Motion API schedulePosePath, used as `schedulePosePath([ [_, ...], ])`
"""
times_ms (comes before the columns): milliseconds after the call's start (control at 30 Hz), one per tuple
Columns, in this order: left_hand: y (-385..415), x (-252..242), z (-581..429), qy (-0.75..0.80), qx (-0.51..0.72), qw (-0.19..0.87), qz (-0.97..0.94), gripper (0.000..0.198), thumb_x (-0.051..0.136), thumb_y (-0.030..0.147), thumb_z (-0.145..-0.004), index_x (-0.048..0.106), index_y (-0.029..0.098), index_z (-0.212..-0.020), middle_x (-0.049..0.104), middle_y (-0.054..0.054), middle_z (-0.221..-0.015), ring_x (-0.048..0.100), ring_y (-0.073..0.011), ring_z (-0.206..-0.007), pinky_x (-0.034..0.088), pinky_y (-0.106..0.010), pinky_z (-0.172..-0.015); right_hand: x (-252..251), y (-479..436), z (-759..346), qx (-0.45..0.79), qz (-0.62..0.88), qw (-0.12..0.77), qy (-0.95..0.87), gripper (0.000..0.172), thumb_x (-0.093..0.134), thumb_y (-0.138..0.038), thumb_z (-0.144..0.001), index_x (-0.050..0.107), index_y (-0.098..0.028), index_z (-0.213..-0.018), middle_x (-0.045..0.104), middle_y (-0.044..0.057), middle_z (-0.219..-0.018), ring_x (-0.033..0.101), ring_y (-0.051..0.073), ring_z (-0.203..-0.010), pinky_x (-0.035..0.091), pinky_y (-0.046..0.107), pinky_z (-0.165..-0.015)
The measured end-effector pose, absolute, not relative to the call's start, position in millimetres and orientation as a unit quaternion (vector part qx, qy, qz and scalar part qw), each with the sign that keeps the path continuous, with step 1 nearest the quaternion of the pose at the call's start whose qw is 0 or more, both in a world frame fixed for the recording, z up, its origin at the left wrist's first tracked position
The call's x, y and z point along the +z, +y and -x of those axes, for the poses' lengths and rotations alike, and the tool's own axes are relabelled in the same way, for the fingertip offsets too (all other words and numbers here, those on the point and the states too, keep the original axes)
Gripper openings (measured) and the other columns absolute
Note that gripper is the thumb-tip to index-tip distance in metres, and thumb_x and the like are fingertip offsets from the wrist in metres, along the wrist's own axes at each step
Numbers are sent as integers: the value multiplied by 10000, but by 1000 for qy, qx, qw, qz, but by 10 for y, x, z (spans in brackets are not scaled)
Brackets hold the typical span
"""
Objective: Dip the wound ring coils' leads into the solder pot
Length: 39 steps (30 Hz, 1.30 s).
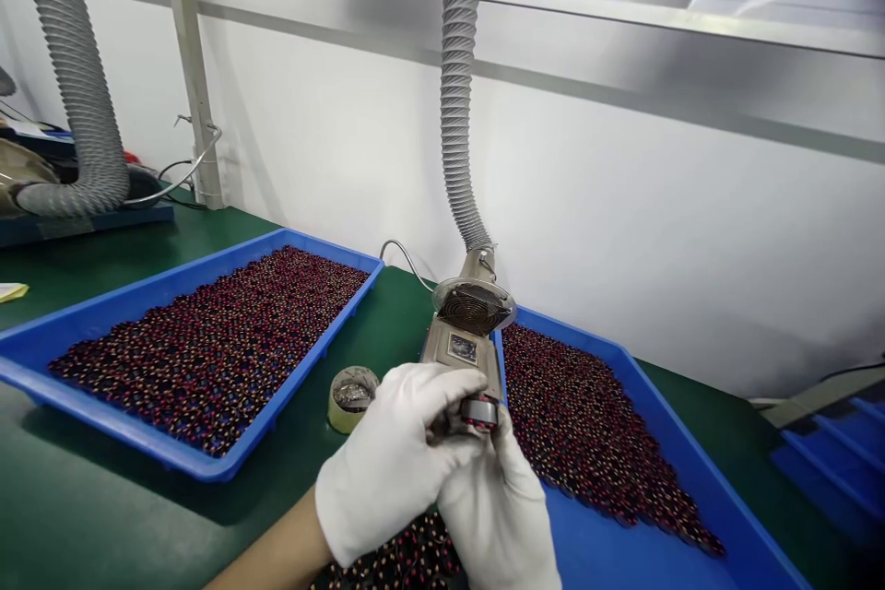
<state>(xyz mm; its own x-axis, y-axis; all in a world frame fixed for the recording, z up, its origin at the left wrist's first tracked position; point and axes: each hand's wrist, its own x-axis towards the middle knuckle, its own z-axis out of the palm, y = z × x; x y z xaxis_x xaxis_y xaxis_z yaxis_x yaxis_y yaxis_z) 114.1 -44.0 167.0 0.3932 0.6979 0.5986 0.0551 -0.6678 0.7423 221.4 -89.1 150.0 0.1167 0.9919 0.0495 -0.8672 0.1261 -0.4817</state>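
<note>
Both my hands wear white gloves and meet low in the middle. My left hand (391,461) and my right hand (498,507) are closed together on a small round dark-red part (480,412), pinched between the fingertips. They hover just in front of a grey device with a round grille (471,309), fed by a ribbed hose (457,92). Right below and beside the hands lies a blue tray (698,470) spread with several small dark-red parts.
A second blue tray (89,318) full of the same parts sits at left on the green bench. A small tape roll (352,398) stands between the trays. Another ribbed hose (76,83) hangs at far left. A white partition closes the back; blue bins (840,452) are at right.
</note>
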Motion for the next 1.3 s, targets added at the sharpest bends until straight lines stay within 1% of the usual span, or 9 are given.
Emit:
schedulePosePath([
  [133,-418,1713,-1139,172,533,311,-768,352,799,134,-672,695,199,-1002,712,-52,-986,618,-213,-969,437,-356,-933,1506,-925,-2218,665,124,707,-208,142,753,-272,-737,743,-260,-878,752,-16,-891,692,106,-877,534,189,-846],
  [333,-428,1819,-1089,157,518,583,-605,38,735,163,-737,750,198,-741,735,-33,-845,667,-171,-802,531,-258,-754,1479,-956,-2235,675,132,685,-243,185,696,-211,-791,717,-261,-967,736,9,-956,687,132,-824,566,257,-731],
  [533,-382,1815,-1011,206,576,625,-486,15,765,204,-694,755,193,-699,749,-30,-770,687,-168,-788,550,-238,-753,1488,-973,-2275,689,146,655,-275,180,717,-241,-776,704,-234,-955,732,32,-904,692,157,-815,553,274,-748],
  [667,-386,1877,-976,211,468,670,-537,247,794,83,-591,771,196,-810,754,-35,-870,692,-153,-745,552,-197,-652,1498,-970,-2291,684,148,664,-263,181,715,-222,-785,696,-241,-964,729,22,-932,689,140,-827,555,260,-749],
  [800,-451,1846,-1048,236,515,658,-497,125,739,69,-621,756,191,-643,745,-10,-744,672,-114,-638,534,-157,-580,1524,-980,-2259,682,153,661,-273,172,739,-206,-762,698,-233,-927,721,23,-924,685,138,-807,558,261,-753],
  [933,-433,1827,-1003,218,592,625,-460,125,756,114,-646,760,226,-704,746,13,-741,675,-101,-688,538,-149,-660,1585,-993,-2256,668,172,665,-286,172,759,-213,-740,693,-220,-898,717,31,-846,679,136,-748,558,254,-710],
  [1067,-381,1888,-928,221,473,648,-555,234,735,106,-681,750,207,-892,732,-6,-784,642,-100,-639,528,-174,-600,1574,-985,-2282,655,193,672,-286,213,765,-223,-734,683,-226,-930,709,28,-860,677,139,-752,561,256,-695],
  [1167,-387,1891,-967,199,418,653,-599,164,670,58,-689,752,172,-772,722,-28,-837,624,-106,-645,511,-180,-566,1498,-981,-2298,644,212,676,-290,243,779,-224,-719,676,-233,-939,701,24,-912,674,140,-818,556,239,-717],
  [1300,-428,1835,-1000,166,495,665,-534,67,703,117,-701,733,177,-697,704,-19,-766,641,-130,-706,520,-191,-611,1417,-986,-2324,605,266,693,-287,330,819,-255,-668,670,-228,-962,695,43,-1016,665,161,-871,557,251,-740],
])
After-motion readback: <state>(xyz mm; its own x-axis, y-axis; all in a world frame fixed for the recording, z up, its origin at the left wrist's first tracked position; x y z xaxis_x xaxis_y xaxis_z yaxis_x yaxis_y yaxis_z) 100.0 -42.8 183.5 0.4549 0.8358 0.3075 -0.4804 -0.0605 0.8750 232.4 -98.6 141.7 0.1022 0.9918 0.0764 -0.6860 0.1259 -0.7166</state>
